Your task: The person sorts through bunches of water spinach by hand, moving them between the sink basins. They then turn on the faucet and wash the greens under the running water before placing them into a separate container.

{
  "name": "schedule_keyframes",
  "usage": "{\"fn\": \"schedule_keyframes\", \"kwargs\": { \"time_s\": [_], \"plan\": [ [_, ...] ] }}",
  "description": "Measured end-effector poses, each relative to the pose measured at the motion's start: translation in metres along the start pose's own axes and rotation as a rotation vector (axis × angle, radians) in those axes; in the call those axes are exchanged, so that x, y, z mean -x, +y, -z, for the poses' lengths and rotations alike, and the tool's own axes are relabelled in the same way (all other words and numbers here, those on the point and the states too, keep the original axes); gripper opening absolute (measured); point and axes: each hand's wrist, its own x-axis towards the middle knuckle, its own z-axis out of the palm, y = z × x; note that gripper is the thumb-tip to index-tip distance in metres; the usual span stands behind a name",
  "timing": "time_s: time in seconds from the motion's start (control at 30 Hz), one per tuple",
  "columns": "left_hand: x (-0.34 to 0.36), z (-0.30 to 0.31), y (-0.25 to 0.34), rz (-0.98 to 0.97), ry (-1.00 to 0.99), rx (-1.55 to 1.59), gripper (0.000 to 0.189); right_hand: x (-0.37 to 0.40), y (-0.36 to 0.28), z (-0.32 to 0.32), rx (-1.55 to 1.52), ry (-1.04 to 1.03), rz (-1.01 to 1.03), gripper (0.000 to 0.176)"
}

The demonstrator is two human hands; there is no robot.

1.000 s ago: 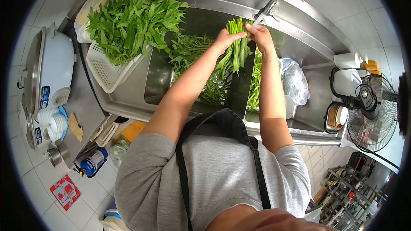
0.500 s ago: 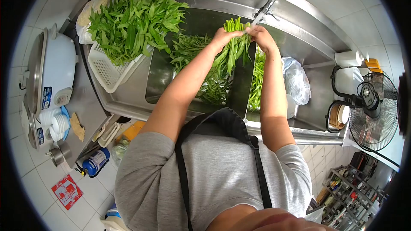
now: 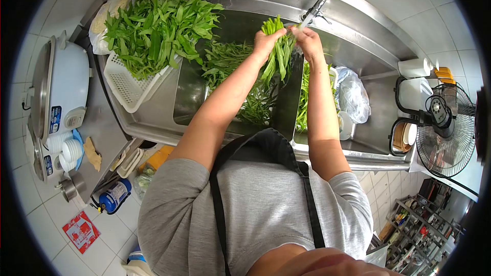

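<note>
A bunch of leafy green stems (image 3: 279, 56) hangs over the sink divider, its cut ends up, with my left hand (image 3: 267, 43) wrapped round it. My right hand (image 3: 307, 42) is close on its right, under the running tap (image 3: 319, 4), fingers pressed together; what they hold, if anything, is too small to tell. Loose greens (image 3: 227, 59) lie in the left basin (image 3: 186, 102) below. More green stems (image 3: 305, 97) sit in the basin on the right, partly hidden by my right forearm.
A heap of leafy greens (image 3: 158, 25) tops a white perforated basket (image 3: 125, 89) on the left. Clear plastic bags (image 3: 354, 97) lie in the right part of the sink. A fan (image 3: 444, 130) stands at the far right, beside containers (image 3: 413, 94).
My left hand and the bunch have turned slightly, with the bunch's stem ends shifting left and up. My right hand has moved a little left and down, apart from the bunch's stem ends.
</note>
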Motion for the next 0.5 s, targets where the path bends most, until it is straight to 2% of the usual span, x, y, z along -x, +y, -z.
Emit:
{"fn": "schedule_keyframes", "kwargs": {
  "time_s": [0.13, 0.2, 0.27, 0.3, 0.4, 0.43, 0.5],
  "plan": [
    [-0.003, 0.013, 0.003, -0.111, 0.041, 0.062, 0.018, 0.005, -0.005, -0.004, -0.060, 0.028, 0.043, 0.021],
    [-0.001, 0.025, 0.005, -0.111, 0.087, 0.101, 0.018, 0.007, -0.007, -0.003, 0.017, 0.032, 0.153, 0.020],
    [-0.003, 0.039, 0.004, -0.161, 0.195, 0.101, 0.020, 0.005, -0.005, -0.002, -0.039, 0.073, 0.146, 0.020],
    [-0.006, 0.049, 0.003, -0.093, 0.251, 0.114, 0.021, 0.004, -0.004, -0.001, -0.094, 0.113, 0.141, 0.020],
    [-0.011, 0.077, 0.003, -0.083, 0.372, 0.204, 0.023, 0.006, -0.009, -0.001, -0.154, 0.111, 0.133, 0.020],
    [-0.009, 0.083, 0.007, -0.120, 0.366, 0.244, 0.018, 0.007, -0.010, -0.001, -0.190, 0.114, 0.113, 0.021],
    [-0.005, 0.098, 0.010, -0.191, 0.355, 0.116, 0.018, 0.006, -0.012, -0.003, -0.241, 0.070, 0.129, 0.021]
  ]
}}
